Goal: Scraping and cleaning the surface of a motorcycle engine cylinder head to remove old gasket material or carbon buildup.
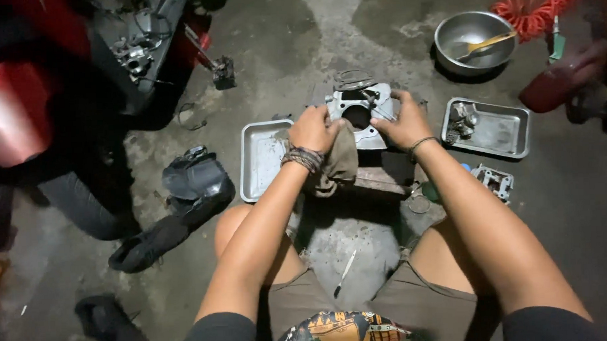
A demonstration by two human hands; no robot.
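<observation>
The metal engine cylinder block [360, 111] stood on the concrete floor [313, 49] at 12 o'clock from the person's knees. The left hand [313, 128] pressed a grey-brown rag [337, 164] against the block's left edge, its grip closed on the cloth. The right hand [404, 123] held the block's right side, fingers curled over its rim. An empty steel tray [257, 162] lay just beside at 9 o'clock. A second tray [500, 128] with small parts lay at 3 o'clock. A steel bowl [470, 40] with a brush stood at 1 o'clock.
</observation>
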